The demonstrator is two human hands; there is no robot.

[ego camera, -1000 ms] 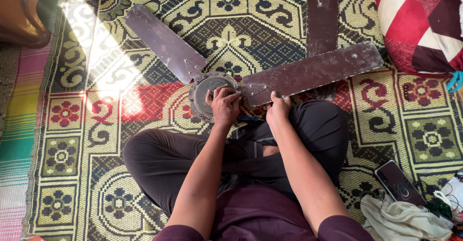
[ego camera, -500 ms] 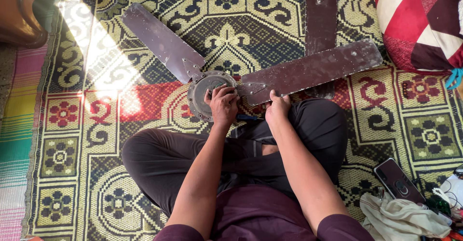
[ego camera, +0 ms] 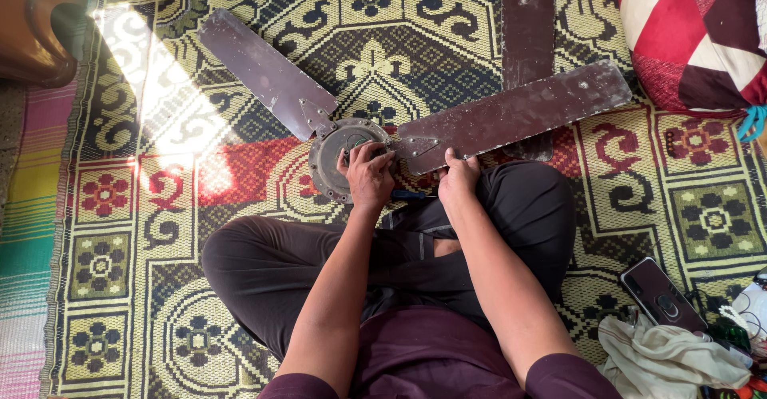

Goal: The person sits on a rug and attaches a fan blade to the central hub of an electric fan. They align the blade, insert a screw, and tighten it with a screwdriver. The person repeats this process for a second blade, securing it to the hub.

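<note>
Head view: the left hand [ego camera: 369, 177] curls closed over the ceiling fan motor hub [ego camera: 339, 157], fingers bent on its centre; keep the hub pinned flat. The right hand [ego camera: 459, 177] grips the near edge of the brown blade [ego camera: 515, 115] at three o'clock. The hub, a dull grey disc, lies on the patterned mat [ego camera: 160, 207] before the knees

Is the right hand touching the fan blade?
Touching. The head view shows the right hand with its fingers resting on the lower edge of the fan blade, no gap between them.
</note>
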